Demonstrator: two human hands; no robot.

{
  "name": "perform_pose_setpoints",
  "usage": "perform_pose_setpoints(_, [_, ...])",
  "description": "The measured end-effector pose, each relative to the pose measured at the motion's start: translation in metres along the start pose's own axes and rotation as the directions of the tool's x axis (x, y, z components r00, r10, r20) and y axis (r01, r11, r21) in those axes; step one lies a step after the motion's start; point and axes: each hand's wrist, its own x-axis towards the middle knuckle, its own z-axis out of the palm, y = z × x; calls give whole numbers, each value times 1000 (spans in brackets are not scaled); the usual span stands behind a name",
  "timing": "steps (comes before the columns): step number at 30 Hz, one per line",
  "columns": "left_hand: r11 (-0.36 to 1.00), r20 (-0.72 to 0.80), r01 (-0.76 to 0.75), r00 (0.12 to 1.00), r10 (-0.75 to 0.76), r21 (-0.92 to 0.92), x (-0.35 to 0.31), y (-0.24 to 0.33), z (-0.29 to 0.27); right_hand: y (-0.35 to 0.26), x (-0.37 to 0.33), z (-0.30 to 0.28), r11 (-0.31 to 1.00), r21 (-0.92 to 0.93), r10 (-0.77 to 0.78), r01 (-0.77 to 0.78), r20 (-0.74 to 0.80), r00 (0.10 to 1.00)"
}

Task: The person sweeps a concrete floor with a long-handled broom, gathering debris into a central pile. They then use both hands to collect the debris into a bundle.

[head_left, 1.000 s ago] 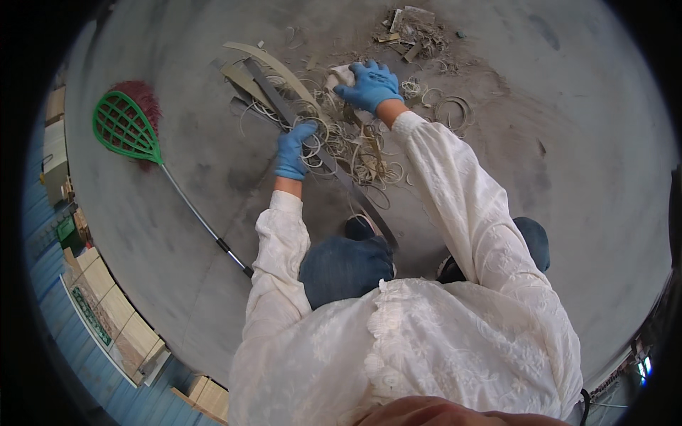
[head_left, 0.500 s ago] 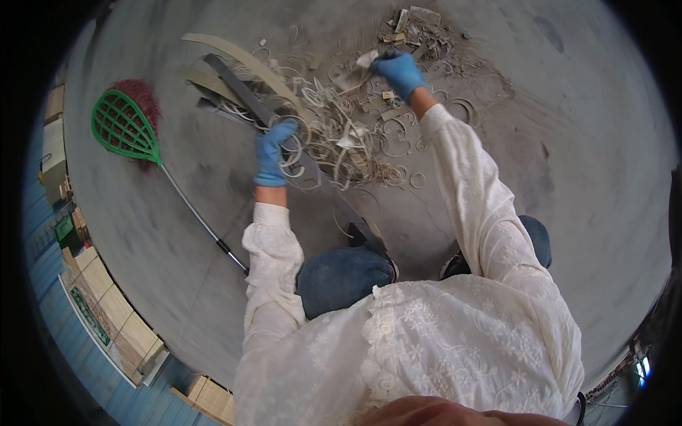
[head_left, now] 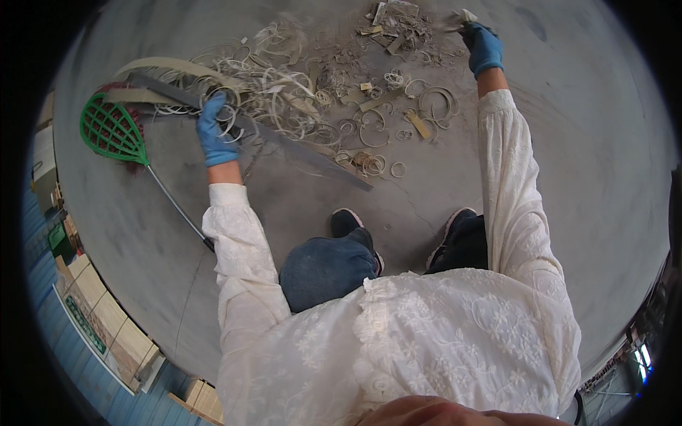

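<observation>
My left hand [head_left: 217,133], in a blue glove, is closed around a bundle of long strips and pale curled offcuts at the left of the scrap heap. A long grey strip [head_left: 302,154] in this bundle reaches toward my feet, and a wide beige strip [head_left: 177,66] arches beyond the hand. Out to the far right, my blue-gloved right hand [head_left: 485,48] is closed on a small whitish scrap [head_left: 467,14], blurred at its edges. A tangle of pale curled strips [head_left: 284,99] lies between my hands.
A green-headed broom [head_left: 114,131] with reddish bristles and a metal handle lies at left. Dusty debris [head_left: 401,32] is heaped at the far middle. A yellowish strip piece [head_left: 418,124] and loose rings [head_left: 398,170] lie nearer. Stacked boards [head_left: 117,312] stand at lower left.
My left hand has moved left with the bundle, swinging the long strips. My right hand has gone right and farther out, away from the heap, with the whitish scrap.
</observation>
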Motion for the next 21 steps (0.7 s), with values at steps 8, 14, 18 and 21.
perform_pose_setpoints(8, [995,-60,25,998,-31,-100,8,58,-29,19,17,-95,966,-201,68,-162,-409,910])
perform_pose_setpoints(14, [993,23,18,1000,-15,-118,12,76,-56,60,-54,-98,68,-912,56,-404,-401,914])
perform_pose_setpoints(18, [989,-7,64,998,-66,-133,12,74,-73,89,-130,-44,-89,-913,119,-397,-406,906])
perform_pose_setpoints(21, [992,-93,65,993,-75,-107,11,72,-81,119,-187,-14,-102,-981,-8,-168,-168,986])
